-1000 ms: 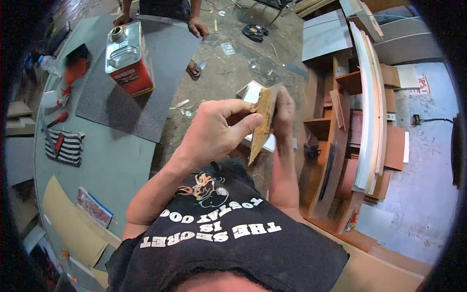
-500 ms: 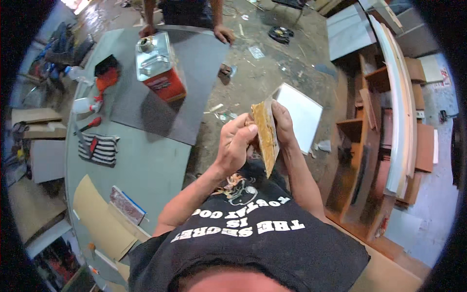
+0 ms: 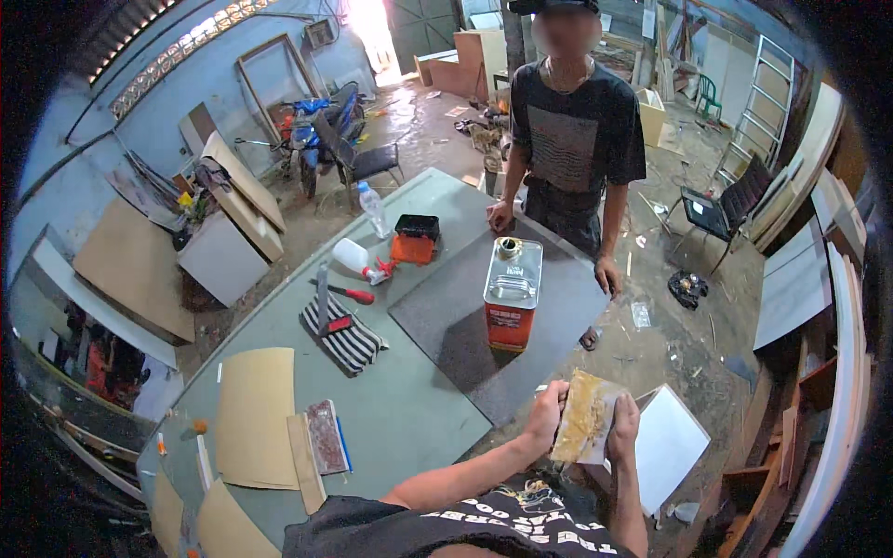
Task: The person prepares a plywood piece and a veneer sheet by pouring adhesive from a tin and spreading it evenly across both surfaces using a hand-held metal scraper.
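Note:
Over the near edge of the table, my left hand point(image 3: 542, 417) and my right hand point(image 3: 624, 430) grip opposite sides of a flat, roughly rectangular piece point(image 3: 586, 417) smeared with yellowish-brown glue. Its face is tilted up, with the yellow coat thicker on the left and paler on the right. I cannot tell its material. Beyond it, a red and silver metal can point(image 3: 512, 302) stands upright on a dark grey sheet point(image 3: 423, 321), its spout uncapped. Neither of my hands touches the can.
Across the green table point(image 3: 400, 428) stands a co-worker point(image 3: 577, 130), hands at the grey sheet's edge. Left lie a spray bottle point(image 3: 352, 256), a striped cloth bundle point(image 3: 349, 339), a red-handled tool point(image 3: 358, 296) and tan sheets point(image 3: 256, 409). A white panel point(image 3: 662, 456) is at right.
My view has tilted up, bringing the co-worker's upper body and the far room into sight. The glue-smeared piece, seen nearly edge-on before, now shows its broad face; both hands still grip it.

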The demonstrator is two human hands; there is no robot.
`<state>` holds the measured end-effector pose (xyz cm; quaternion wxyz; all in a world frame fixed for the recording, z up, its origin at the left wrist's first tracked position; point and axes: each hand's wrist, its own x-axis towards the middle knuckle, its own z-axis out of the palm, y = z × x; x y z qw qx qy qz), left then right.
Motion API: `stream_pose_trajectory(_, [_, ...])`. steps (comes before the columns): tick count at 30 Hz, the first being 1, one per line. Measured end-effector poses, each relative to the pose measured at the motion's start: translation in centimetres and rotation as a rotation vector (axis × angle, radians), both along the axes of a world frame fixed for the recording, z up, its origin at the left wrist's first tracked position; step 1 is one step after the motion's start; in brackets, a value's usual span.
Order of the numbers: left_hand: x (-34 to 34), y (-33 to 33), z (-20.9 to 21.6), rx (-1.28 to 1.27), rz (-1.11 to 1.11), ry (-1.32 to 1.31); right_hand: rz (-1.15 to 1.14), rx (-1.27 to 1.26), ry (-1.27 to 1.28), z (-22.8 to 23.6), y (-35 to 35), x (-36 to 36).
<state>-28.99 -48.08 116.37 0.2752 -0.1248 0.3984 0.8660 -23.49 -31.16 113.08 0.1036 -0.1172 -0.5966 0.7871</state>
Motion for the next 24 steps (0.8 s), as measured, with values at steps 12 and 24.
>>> stream_pose_trajectory(12, [-3.3,-1.4,2.5,-0.230,-0.205,0.514,-0.055,0.160,-0.026,2.5,1.8,-1.7])
stream_pose_trajectory(24, [-3.3,-2.1,4.7,-0.791,-0.444,1.108,0.094,0.289,-0.100,8.0,5.5,-1.4])
